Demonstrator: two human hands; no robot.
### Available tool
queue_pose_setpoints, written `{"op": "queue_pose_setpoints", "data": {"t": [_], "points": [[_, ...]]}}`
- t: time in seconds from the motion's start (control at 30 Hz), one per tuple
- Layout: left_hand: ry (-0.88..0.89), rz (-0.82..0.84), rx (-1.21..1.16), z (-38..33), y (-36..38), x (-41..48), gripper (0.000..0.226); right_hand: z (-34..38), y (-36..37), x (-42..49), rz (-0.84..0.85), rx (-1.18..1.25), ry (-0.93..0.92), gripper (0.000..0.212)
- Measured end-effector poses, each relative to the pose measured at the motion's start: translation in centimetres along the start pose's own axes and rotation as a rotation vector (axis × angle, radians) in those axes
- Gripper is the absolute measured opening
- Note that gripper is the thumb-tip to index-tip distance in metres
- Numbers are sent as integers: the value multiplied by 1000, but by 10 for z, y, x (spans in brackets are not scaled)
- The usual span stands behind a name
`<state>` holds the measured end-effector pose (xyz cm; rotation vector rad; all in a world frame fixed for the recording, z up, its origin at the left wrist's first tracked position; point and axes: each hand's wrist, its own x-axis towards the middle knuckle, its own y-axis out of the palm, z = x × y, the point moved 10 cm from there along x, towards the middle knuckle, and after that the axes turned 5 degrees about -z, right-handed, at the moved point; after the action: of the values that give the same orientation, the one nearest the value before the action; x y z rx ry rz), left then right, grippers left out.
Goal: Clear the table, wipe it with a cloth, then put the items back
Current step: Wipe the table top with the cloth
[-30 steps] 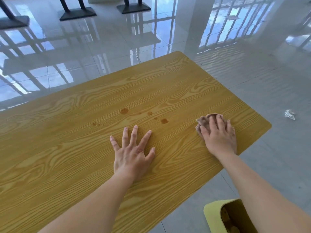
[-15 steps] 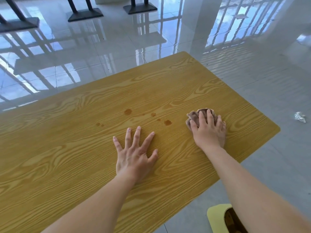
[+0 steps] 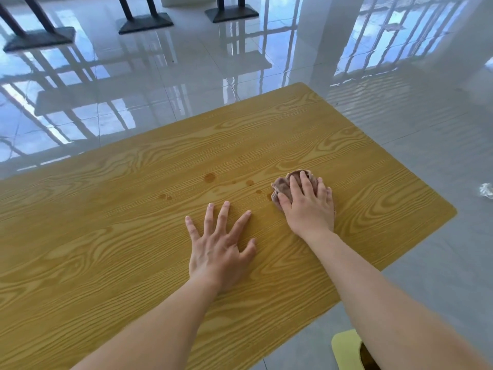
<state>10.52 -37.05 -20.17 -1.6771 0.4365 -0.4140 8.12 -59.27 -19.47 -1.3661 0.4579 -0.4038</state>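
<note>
Right hand (image 3: 308, 206) with bunched cloth (image 3: 282, 186) now further left, fingers pressed on it; left hand (image 3: 218, 244) flat, fingers splayed.

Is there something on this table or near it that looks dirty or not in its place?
Yes. Several brown stains dot the table just left of the cloth under the right hand, not yet wiped. A crumpled white scrap also lies on the floor beyond the table's right end, like litter.
</note>
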Motion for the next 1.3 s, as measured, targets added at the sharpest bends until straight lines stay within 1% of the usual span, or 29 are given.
{"op": "queue_pose_setpoints", "data": {"t": [0.03, 0.13, 0.2, 0.23, 0.27, 0.37, 0.4, 0.43, 0.47, 0.57, 0.6, 0.63, 0.67, 0.7, 0.77, 0.83, 0.87, 0.9, 0.93, 1.0, 1.07, 1.1, 1.13, 1.17, 1.27, 1.3], "points": [[0, 1, 1, 0, 0, -1, 67, 5, 3, -6, 11, -1, -37, 69], [6, -4, 8, -1, -1, -1, 68, 12, 7, -57, -45, -31, -290, 68], [6, -5, 5, -1, -1, 0, 68, 0, 10, -75, -27, -53, -378, 68], [5, -4, 5, 0, 0, 1, 68, -8, 10, -68, -10, -66, -367, 69], [6, -1, 6, 0, 0, 1, 68, -17, 8, -55, -3, -75, -306, 71], [-1, -2, 5, 1, 0, 1, 68, -29, -1, -4, -10, -45, -8, 72], [-2, 1, 7, 1, 0, 1, 68, -24, -1, 6, -6, -19, 59, 71], [-1, 7, 10, 1, 1, 1, 68, -13, 0, 9, 2, -3, 72, 70], [0, 10, 14, 0, 2, 1, 68, 1, 3, 4, 7, -3, 21, 70], [1, 14, 25, -1, 1, 1, 69, 30, 12, -45, -21, -12, -307, 68], [2, 16, 24, 0, 1, 2, 69, 25, 14, -57, -10, -20, -365, 68], [2, 20, 22, 0, 1, 2, 69, 14, 14, -58, 4, -33, -375, 68], [3, 25, 17, 1, 2, 1, 69, 0, 13, -52, 7, -45, -331, 70], [6, 28, 3, 1, 1, 0, 70, -15, 10, -41, 1, -57, -243, 71], [13, 30, -81, 1, -1, 0, 71, -36, 3, -16, -2, -53, -12, 72], [-2, 35, -196, 10, -6, 2, 71, -37, -1, -3, -15, -5, 184, 72], [-18, 31, -219, 22, -9, 3, 70, -27, 0, -3, -20, 9, 218, 71], [-37, 23, -193, 39, -14, 3, 70, -12, 3, -6, -11, 14, 198, 71], [-61, 17, -123, 61, -18, 3, 70, 7, 9, -13, 0, 9, 127, 71], [-113, 41, 26, 105, -19, -2, 75, 49, 20, -37, -23, -11, -124, 72], [-142, 72, 80, 132, -15, -9, 78, 68, 24, -55, -4, -33, -343, 74], [-138, 72, 79, 135, -13, -10, 78, 67, 24, -53, 7, -43, -395, 75], [-136, 65, 73, 136, -12, -11, 77, 59, 22, -44, 8, -60, -399, 75], [-136, 55, 71, 136, -12, -10, 77, 48, 20, -31, 0, -74, -343, 76], [-136, 37, 69, 135, -10, -9, 76, 18, 10, 11, -16, -44, 35, 75], [-137, 35, 70, 136, -11, -9, 76, 20, 9, 15, -21, -15, 123, 74]]}}
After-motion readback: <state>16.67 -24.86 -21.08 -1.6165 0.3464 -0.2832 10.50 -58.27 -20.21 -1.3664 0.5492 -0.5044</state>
